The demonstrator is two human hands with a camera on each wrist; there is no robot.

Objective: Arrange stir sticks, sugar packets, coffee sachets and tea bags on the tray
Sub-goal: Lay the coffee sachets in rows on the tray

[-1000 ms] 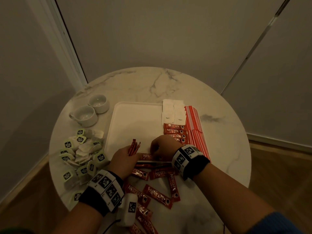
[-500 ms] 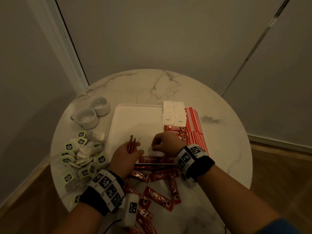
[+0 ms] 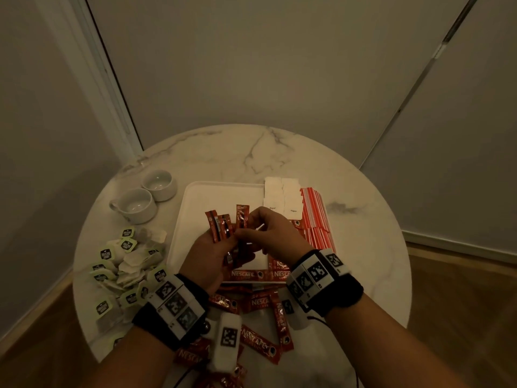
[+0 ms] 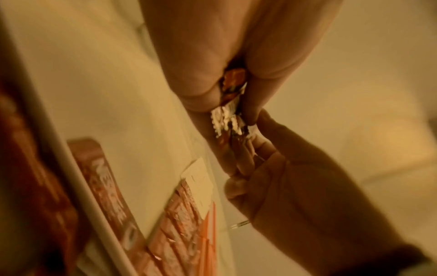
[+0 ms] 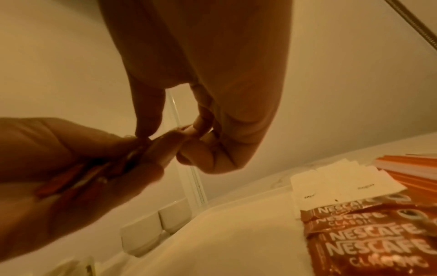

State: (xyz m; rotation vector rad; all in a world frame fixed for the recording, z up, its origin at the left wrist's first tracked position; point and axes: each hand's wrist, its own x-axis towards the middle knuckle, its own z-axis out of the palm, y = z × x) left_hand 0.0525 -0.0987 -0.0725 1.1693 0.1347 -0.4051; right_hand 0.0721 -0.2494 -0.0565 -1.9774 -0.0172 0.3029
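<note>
Now both hands have risen above the tray (image 3: 195,219), left hand (image 3: 208,259) gripping coffee sachets (image 3: 221,226), right hand (image 3: 275,233) pinching one

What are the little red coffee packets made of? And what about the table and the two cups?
Coffee sachets: probably thin plastic-foil film, since they shine and their crimped ends glint silvery in the left wrist view.
Table: looks like polished marble, white with grey veins, though it could be an imitation.
Cups: likely glazed white ceramic, smooth and softly glossy.
</note>
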